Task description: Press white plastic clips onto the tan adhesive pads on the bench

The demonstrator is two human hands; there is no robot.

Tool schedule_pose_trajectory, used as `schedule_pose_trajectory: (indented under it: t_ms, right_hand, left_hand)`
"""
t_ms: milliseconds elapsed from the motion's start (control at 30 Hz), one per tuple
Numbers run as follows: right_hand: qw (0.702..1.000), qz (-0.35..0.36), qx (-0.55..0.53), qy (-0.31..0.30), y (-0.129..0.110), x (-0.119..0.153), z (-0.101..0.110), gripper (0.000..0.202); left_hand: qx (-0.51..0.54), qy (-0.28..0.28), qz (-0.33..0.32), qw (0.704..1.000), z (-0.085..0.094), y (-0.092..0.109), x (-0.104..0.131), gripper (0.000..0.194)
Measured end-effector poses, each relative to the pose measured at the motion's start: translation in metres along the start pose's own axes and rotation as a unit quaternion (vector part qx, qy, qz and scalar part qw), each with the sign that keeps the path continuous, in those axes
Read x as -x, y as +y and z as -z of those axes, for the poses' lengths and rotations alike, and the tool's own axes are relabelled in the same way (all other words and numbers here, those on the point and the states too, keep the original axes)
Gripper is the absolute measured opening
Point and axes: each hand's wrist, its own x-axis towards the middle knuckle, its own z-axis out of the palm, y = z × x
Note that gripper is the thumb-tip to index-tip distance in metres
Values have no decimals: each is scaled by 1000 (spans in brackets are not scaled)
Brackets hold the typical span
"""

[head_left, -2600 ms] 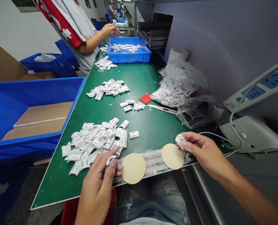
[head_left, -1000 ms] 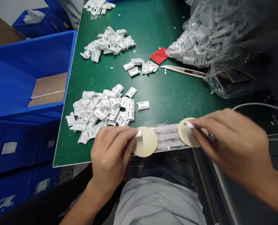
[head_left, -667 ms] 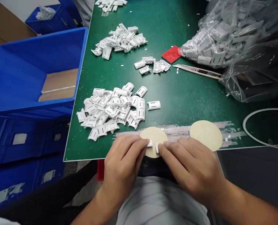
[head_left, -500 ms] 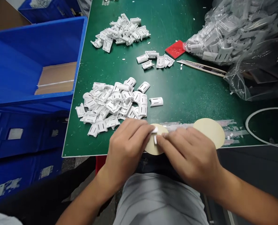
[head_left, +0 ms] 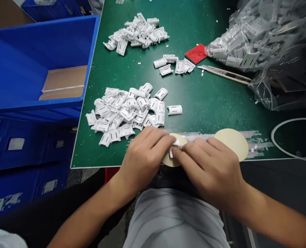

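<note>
My left hand is closed in a pinch on a small white plastic piece over a round cream disc at the table's front edge. Fingers of my right hand press together against the lower end of the same white piece, which is partly hidden behind them. Whether it is one part or two cannot be made out. To the left lies a pile of curved white slotted parts, with a single one apart on its right. A second cream disc lies beyond my right hand.
A utility knife lies beside a red block and a clear bag of white parts. Another white pile and a small group are farther back. Blue crates stand left. A white ring is at right.
The view has shifted slightly, so the table things sit a little right and higher. My hands stay together over the disc, and the left has moved slightly towards the right fingers.
</note>
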Motion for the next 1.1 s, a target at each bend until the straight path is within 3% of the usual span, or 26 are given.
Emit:
schedule_pose_trajectory:
  t_ms: [100, 267, 400, 533, 833, 933, 1000, 1033, 1100]
  right_hand:
    - [1000, -12, -11, -3, 0, 0, 0, 25]
    - [1000, -2, 1, 3, 0, -1, 0, 26]
    - [1000, -15, -10, -3, 2, -3, 0, 27]
    - [1000, -7, 3, 3, 5, -3, 0, 28]
    - [1000, -12, 13, -10, 5, -6, 0, 28]
    - [998, -27, -45, -35, -6, 6, 10, 32]
    - [994, -26, -107, -20, -14, 19, 18, 31]
    - [990, -35, -134, 0, -16, 25, 21, 29]
    - [976, -93, -194, 40, -15, 33, 24, 23]
  left_hand:
    - [-2, -22, 1, 1000, -1, -2, -2, 7]
    - [-14, 12, 3, 1000, -2, -2, -4, 6]
    - [-8, -11, 9, 1000, -2, -1, -5, 6]
    - [-21, 6, 3, 1000, -3, -4, -8, 9]
    - [1, -9, 6, 1000, -6, -11, -14, 8]
    - [39, -56, 33, 997, 3, -11, 6, 7]
    - [111, -91, 67, 987, 14, -7, 24, 12]
    - [151, -84, 106, 979, 21, -4, 31, 17]
    - [223, -10, 185, 957, 31, 3, 38, 24]
